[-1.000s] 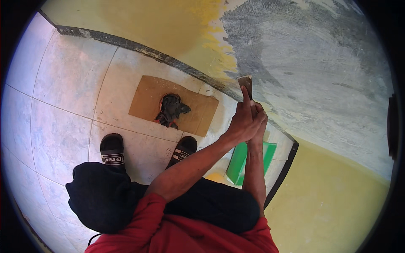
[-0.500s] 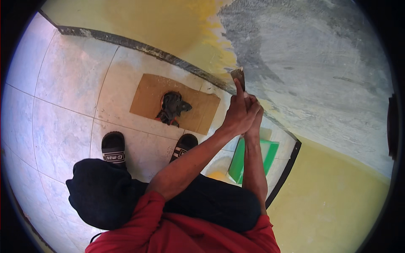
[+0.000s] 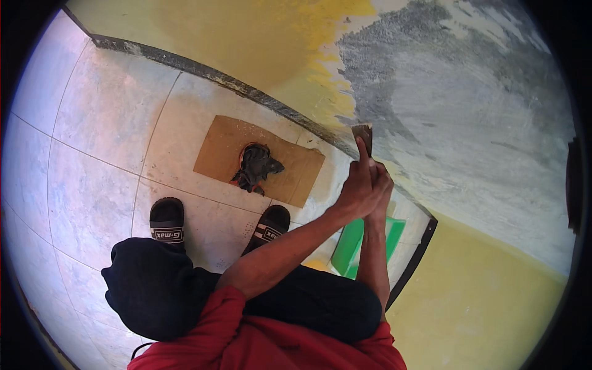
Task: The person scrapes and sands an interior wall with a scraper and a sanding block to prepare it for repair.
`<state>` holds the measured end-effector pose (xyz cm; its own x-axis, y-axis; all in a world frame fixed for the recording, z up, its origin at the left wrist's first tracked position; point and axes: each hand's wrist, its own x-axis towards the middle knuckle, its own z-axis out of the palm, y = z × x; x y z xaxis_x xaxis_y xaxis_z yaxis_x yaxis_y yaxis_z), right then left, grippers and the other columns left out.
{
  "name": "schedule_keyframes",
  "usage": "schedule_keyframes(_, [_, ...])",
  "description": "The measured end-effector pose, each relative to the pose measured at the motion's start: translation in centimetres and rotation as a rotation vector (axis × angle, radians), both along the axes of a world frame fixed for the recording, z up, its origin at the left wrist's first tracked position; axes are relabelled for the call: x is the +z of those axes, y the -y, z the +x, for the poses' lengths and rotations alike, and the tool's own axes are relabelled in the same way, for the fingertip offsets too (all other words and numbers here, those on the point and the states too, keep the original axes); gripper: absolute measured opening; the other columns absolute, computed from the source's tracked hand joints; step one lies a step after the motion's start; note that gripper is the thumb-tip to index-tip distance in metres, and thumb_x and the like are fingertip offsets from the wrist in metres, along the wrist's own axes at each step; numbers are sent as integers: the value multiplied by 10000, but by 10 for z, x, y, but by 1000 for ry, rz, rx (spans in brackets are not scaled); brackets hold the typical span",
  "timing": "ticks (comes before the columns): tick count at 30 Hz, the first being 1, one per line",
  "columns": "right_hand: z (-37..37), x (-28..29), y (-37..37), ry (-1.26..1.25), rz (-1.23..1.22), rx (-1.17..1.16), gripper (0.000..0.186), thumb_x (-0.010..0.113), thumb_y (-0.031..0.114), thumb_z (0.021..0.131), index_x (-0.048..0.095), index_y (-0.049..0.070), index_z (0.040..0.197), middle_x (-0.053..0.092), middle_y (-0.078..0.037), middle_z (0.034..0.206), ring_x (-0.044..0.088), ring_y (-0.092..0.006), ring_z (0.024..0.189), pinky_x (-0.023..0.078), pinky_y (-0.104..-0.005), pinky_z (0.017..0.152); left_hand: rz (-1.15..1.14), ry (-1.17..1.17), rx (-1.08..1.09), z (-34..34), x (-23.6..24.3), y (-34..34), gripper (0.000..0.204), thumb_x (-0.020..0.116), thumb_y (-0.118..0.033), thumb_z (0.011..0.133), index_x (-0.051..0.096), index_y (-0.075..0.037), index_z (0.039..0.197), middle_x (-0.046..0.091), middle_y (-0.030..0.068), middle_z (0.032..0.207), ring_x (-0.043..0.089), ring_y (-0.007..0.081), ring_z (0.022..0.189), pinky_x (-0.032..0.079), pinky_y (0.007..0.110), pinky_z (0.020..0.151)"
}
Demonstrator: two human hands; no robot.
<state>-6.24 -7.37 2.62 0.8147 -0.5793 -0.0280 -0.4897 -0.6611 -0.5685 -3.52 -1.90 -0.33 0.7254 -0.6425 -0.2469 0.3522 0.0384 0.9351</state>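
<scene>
Projecting beyond the fingers, a flat scraper [image 3: 362,133] lies directly ahead of the left hand [image 3: 357,187], its long axis running away from the body, in line with the extended index finger. The left hand is clamped on the scraper and is the nearer of the two to its blade. The right hand [image 3: 383,195] overlaps it from behind and to the right; its own grip is largely hidden and cannot be told. The blade's pale front edge appears against the wall's grey patch [image 3: 468,117], just beside the ragged yellow margin [image 3: 336,74]; whether it touches is unclear. Below the wall runs a dark skirting strip [image 3: 203,72]. Farther out, a green tray-like object [image 3: 349,243] lies partly behind the right forearm, and cardboard [image 3: 216,143] on the tiled floor [image 3: 111,102] bears a dark, crumpled item [image 3: 258,161].
</scene>
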Motion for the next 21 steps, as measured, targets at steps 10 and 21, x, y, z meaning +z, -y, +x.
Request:
schedule_keyframes(10, [-14, -11, 14, 113, -83, 27, 224, 529, 196, 905, 571, -24, 912, 556, -9, 727, 485, -113, 632, 418, -276, 579, -151, 49, 65, -9, -4, 14, 898, 544, -191, 836, -135, 116, 1336, 572, 187, 868, 565, 298, 771, 448, 379, 768])
schedule_keyframes(21, [-2, -6, 4, 164, 419, -202, 268, 537, 250, 913, 587, -10, 873, 508, 18, 706, 462, -81, 651, 397, -252, 591, -169, 28, 111, 4, 1, 7, 857, 521, -126, 836, -127, 108, 1345, 568, 146, 922, 559, 206, 823, 449, 300, 780])
